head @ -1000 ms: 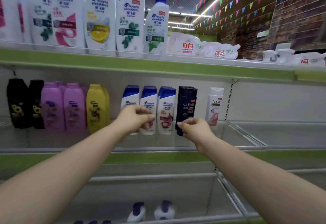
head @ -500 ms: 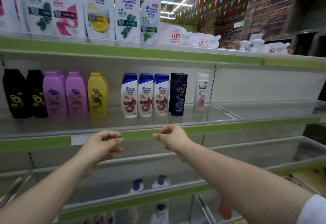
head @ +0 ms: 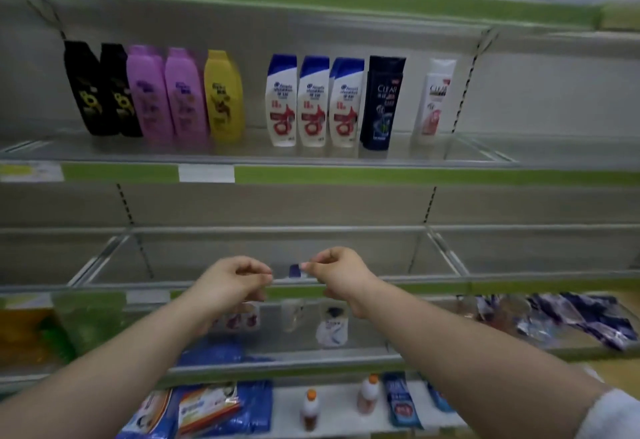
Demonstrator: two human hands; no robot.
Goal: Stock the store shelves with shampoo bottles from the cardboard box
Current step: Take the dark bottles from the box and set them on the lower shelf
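Note:
Three white shampoo bottles with blue caps [head: 313, 103] stand upright side by side on the middle shelf [head: 311, 175]. A dark blue Clear bottle [head: 382, 103] and a white Clear bottle [head: 436, 99] stand to their right. My left hand [head: 232, 283] and my right hand [head: 337, 272] hover close together, well below those bottles, in front of the lower shelf's front rail [head: 433, 283]. Both hands have their fingers curled in and hold nothing. A small blue cap [head: 294, 269] shows between them. No cardboard box is in view.
Black [head: 88, 89], purple [head: 149, 92] and yellow bottles [head: 223, 96] fill the middle shelf's left part. Below my arms are small white bottles [head: 330, 328], blue packets [head: 221, 404] and orange-capped bottles [head: 310, 407]. Clear dividers [head: 446, 248] split the lower shelf.
My hands have come away from the blue-capped bottles on the middle shelf and dropped to the lower shelf's front edge. The view has tilted downward.

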